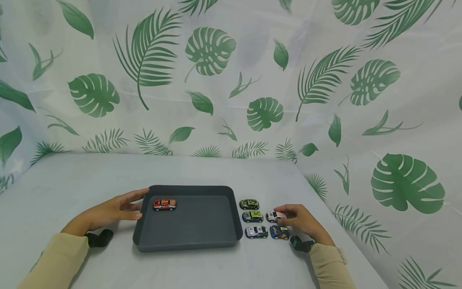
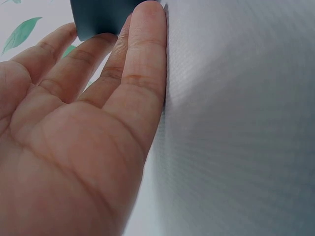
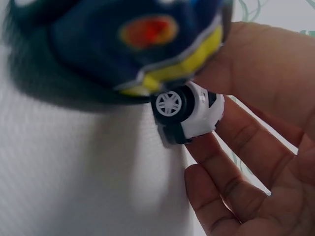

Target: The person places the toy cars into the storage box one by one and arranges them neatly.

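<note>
Right hand's (image 1: 302, 219) fingers are pinching a white toy car (image 1: 275, 217), 3 o'clock of dark-grey rectangular tray (image 1: 195, 224); left hand (image 1: 110, 209), fingers spread, is touching tray's 9 o'clock side.

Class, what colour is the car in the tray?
The car is mainly red and white, clearest in the head view.

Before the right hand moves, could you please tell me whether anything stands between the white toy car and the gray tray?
Yes: the yellow-green car stands directly between the white toy car, pinched by the right hand, and the gray tray; the tray's raised wall comes next. Lifting over both would probably clear them.
</note>
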Demonstrator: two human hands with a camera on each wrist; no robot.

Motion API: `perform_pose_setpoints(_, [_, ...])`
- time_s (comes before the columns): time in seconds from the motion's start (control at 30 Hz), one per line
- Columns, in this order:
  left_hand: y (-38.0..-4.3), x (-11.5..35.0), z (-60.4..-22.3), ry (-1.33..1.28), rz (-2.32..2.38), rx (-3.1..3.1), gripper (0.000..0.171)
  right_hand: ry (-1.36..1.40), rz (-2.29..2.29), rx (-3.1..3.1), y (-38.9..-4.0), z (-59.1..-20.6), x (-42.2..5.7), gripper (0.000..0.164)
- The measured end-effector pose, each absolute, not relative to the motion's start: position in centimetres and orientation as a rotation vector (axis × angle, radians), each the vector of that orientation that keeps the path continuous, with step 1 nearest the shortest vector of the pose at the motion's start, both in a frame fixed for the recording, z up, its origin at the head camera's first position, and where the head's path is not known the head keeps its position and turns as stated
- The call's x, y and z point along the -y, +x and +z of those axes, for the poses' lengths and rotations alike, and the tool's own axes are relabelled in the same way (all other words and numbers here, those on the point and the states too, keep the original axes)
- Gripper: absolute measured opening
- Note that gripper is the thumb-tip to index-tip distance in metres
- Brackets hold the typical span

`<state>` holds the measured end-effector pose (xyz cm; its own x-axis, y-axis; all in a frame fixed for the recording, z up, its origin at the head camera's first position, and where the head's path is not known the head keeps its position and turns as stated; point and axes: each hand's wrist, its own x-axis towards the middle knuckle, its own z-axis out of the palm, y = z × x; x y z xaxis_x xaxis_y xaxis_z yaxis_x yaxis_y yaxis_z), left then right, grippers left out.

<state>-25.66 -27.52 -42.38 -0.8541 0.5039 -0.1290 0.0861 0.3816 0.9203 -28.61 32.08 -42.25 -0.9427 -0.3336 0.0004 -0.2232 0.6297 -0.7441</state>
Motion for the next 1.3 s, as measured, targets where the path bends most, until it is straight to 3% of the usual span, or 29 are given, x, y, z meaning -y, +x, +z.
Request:
perform_pose_setpoints(0.7, [-25.8,27.6,-42.5,0.522,1.486,-2.243,0.092,-0.473,-1.183,-2.801,-28.3,-41.9,-31.5,0.032])
perform_pose_setpoints(1.3, [-25.9,27.7,-42.8,0.549,1.489,-2.241,0.092,-0.647,-1.231,-2.786,-28.0,-40.3,-29.3,0.031])
